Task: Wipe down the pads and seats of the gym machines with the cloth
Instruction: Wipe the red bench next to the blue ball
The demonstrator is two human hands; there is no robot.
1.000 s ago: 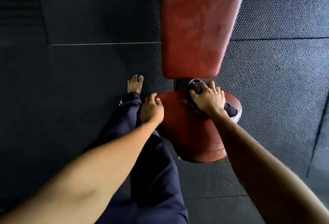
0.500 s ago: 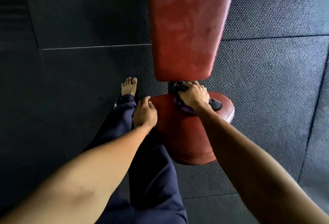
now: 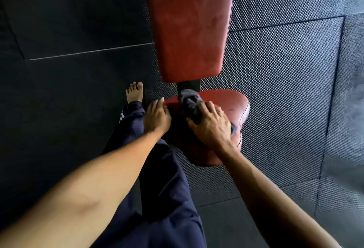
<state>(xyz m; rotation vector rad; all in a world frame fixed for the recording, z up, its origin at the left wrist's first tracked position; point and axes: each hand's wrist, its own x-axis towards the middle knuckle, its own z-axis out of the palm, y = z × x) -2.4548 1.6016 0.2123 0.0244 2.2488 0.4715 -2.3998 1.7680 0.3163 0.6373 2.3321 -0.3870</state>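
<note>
A small red seat pad point(image 3: 232, 105) sits just below a long red back pad point(image 3: 193, 27) of a gym bench. A dark grey cloth point(image 3: 189, 100) lies bunched on the far left part of the seat. My right hand point(image 3: 210, 125) lies over the cloth with bent fingers and the thumb tucked against it, pressing it onto the seat. My left hand point(image 3: 156, 117) rests with fairly straight fingers on the seat's left edge and holds nothing. Part of the cloth and the seat's middle are hidden under my right hand.
A dark metal post point(image 3: 189, 85) joins the two pads. Black dotted rubber floor mats point(image 3: 285, 90) surround the bench. My bare foot point(image 3: 135, 92) and navy trouser leg point(image 3: 163, 188) stand just left of the seat.
My right hand has drawn the cloth back from the seat's far edge by the post toward me along the seat. My left hand has stayed on the left edge.
</note>
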